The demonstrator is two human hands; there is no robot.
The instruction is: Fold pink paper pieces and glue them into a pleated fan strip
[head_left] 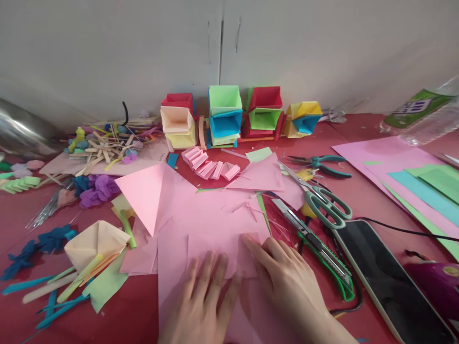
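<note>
Both my hands lie flat on a pink paper sheet (211, 229) in front of me on the red table (358, 196). My left hand (206, 301) presses its stretched fingers on the sheet's lower part, beside a folded pink piece (215, 251). My right hand (287, 282) rests next to it, fingertips on the right edge of that folded piece. Neither hand holds anything. A folded pink triangle (148, 193) stands up at the sheet's upper left.
Green scissors (322, 200), a green utility knife (315, 246) and a phone (383, 277) lie right of my hands. Coloured paper boxes (225, 117) stand at the back wall. Teal pliers (322, 165), paper sheets (412, 186), wooden sticks (103, 143) and paper flowers (96, 188) surround the sheet.
</note>
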